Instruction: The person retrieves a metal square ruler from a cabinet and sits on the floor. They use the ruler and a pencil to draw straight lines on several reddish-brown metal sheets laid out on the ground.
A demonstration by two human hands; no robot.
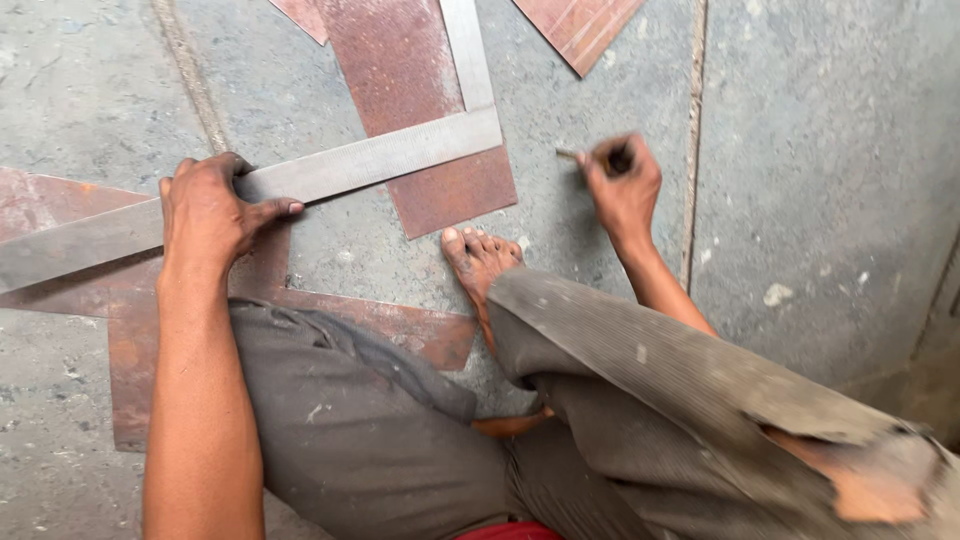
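Note:
My left hand (212,212) presses flat on the long arm of a large steel square (370,158), which lies across a rusty metal sheet (60,205) on the concrete floor. The square's short arm runs up over another rusty sheet (420,90). My right hand (622,185) is closed around a thin pencil-like scriber (570,154), its tip pointing left, just above the floor to the right of the square. The hand is blurred. My bare foot (480,262) rests on the floor between the hands.
A third rusty sheet corner (580,30) lies at the top. More rusty plate (400,325) sits under my left leg. Floor joints (692,140) run up the concrete. My grey trousers (650,400) fill the lower frame.

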